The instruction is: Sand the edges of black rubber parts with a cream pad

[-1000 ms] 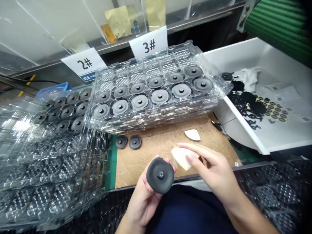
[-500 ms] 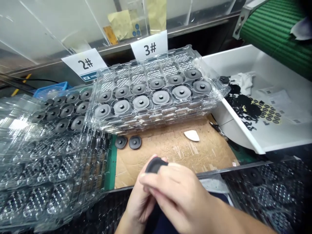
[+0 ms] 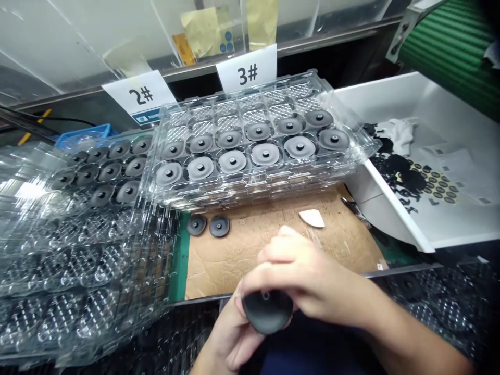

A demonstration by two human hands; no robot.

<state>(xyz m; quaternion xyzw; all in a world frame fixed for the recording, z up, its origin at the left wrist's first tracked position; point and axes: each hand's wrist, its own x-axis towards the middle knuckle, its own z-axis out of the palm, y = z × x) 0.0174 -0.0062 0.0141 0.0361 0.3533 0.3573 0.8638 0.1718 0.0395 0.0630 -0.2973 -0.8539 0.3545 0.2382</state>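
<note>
Between my two hands is a round black rubber-like disc [image 3: 268, 315], its broad face tilted toward me and a small round centre near its upper edge. My left hand [image 3: 238, 333] grips it from below and the left, with its fingertips partly hidden behind the disc. From above, my right hand [image 3: 292, 263] curls its fingers over the disc's top edge. Two similar discs with small centre studs, a left one [image 3: 196, 225] and a right one [image 3: 219, 226], lie on the cardboard [image 3: 250, 255] beyond my hands.
Behind the cardboard, stacked clear plastic trays [image 3: 250, 174] hold rows of discs. More clear trays [image 3: 78, 271] pile up at left. A white bin [image 3: 406, 219] with black scraps stands right, below a green roller [image 3: 449, 52]. A white wedge [image 3: 312, 218] and a pliers-like tool [image 3: 353, 208] lie nearby.
The disc has come lower and turned so its broad face shows. My right hand has shifted from its side to over its top edge. The view has moved slightly.
</note>
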